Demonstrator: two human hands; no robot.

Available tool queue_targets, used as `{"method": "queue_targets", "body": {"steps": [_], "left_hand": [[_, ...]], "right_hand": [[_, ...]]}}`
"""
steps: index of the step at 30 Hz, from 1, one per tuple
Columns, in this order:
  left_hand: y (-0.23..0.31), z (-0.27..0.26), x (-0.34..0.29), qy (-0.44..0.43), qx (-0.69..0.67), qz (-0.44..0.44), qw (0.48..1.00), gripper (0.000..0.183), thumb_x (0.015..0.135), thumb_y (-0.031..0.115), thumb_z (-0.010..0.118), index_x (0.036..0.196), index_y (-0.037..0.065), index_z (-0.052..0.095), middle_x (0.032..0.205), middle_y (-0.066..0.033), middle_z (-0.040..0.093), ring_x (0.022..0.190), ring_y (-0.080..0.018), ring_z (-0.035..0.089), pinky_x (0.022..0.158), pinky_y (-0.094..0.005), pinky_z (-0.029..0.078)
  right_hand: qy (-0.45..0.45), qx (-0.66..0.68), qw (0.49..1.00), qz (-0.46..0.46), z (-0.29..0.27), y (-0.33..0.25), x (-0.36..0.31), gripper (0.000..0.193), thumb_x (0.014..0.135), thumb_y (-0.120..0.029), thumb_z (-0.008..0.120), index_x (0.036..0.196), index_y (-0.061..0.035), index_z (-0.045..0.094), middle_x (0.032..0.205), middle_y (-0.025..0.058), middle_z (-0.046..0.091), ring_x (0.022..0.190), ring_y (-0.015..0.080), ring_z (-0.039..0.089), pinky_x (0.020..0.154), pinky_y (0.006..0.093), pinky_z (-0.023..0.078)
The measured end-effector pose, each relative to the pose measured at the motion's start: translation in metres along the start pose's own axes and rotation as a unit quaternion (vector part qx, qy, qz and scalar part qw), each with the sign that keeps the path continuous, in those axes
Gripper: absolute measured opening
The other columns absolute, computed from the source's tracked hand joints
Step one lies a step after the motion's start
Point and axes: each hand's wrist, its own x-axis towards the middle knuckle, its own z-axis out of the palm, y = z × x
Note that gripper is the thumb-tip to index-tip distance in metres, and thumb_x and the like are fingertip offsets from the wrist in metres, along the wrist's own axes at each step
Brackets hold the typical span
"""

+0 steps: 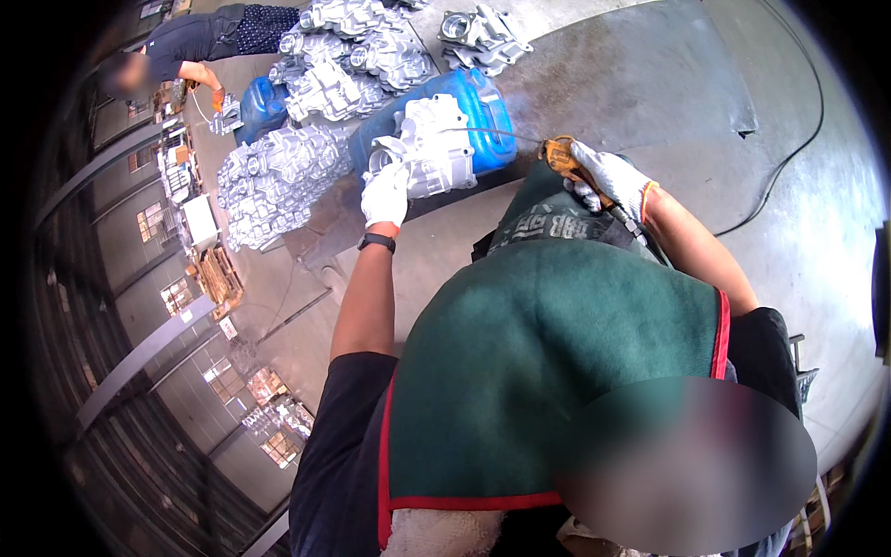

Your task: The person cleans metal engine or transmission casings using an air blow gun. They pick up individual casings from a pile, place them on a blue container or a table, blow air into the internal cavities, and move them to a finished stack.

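A silver-grey metal casting (434, 148) with a round opening rests on a blue plastic jerrycan (492, 111). My left hand (384, 197), in a white glove, is closed on the near left edge of the casting, beside the round opening. In my gloved right hand (610, 178) is an orange air tool (560, 156), its hose trailing back under my wrist. A long thin rod (506, 135) runs left from the tool to the casting. Whether its tip touches the metal or enters a hole is too small to tell.
Piled castings (278, 181) cover the left side, with more (348, 56) behind. One casting (483, 39) stands apart at the back. A co-worker (176, 56) bends over another blue jerrycan (263, 110) at far left. A black cable (806, 139) curves across the grey surface at right.
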Motion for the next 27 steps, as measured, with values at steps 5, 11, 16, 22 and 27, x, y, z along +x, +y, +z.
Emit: {"method": "queue_targets", "body": {"steps": [5,11,16,22,27], "left_hand": [[0.001,-0.001,0.0,0.002,0.02,0.014,1.0,0.033,0.089,0.039,0.049,0.107,0.015,0.063,0.102,-0.0135,0.064,0.094,-0.0362,0.059,0.085,-0.0426,0.045],[-0.003,0.002,0.001,0.009,0.022,0.024,0.999,0.033,0.089,0.039,0.049,0.107,0.014,0.063,0.102,-0.0127,0.064,0.095,-0.0357,0.059,0.086,-0.0426,0.045],[-0.003,0.004,0.0,0.009,0.031,0.0,0.999,0.033,0.089,0.038,0.05,0.106,0.014,0.064,0.103,-0.0114,0.064,0.096,-0.0341,0.059,0.086,-0.0414,0.045],[0.011,-0.032,0.003,0.071,-0.111,-0.031,0.991,0.034,0.088,0.035,0.053,0.111,0.01,0.061,0.105,-0.0119,0.064,0.096,-0.029,0.061,0.086,-0.0378,0.046],[-0.05,-0.004,0.016,0.119,-0.294,-0.121,0.941,0.062,0.082,0.036,0.065,0.129,0.002,0.045,0.129,-0.0188,0.051,0.118,-0.028,0.05,0.097,-0.0357,0.039]], "right_hand": [[-0.002,-0.003,1.0,0.014,0.001,0.0,0.0,0.048,0.097,-0.048,0.032,0.082,-0.007,0.052,0.057,-0.0001,0.045,0.042,0.0093,0.038,0.041,0.024,0.032],[-0.005,-0.012,1.0,0.016,0.006,-0.001,0.003,0.047,0.096,-0.048,0.034,0.083,-0.007,0.053,0.058,-0.0001,0.046,0.042,0.0096,0.038,0.04,0.0244,0.032],[0.028,0.0,1.0,-0.001,0.011,-0.005,-0.001,0.052,0.094,-0.052,0.038,0.078,-0.0045,0.055,0.055,-0.0006,0.045,0.042,0.0095,0.039,0.04,0.0248,0.031],[0.087,-0.239,0.964,-0.074,0.014,-0.025,-0.043,0.058,0.094,-0.052,0.036,0.07,-0.0027,0.054,0.051,0.0003,0.042,0.042,0.0101,0.038,0.042,0.027,0.032],[0.112,-0.464,0.875,-0.078,0.002,-0.023,-0.062,0.059,0.094,-0.053,0.035,0.079,0.0001,0.056,0.057,0.0064,0.049,0.052,0.0155,0.047,0.051,0.0317,0.038]]}}
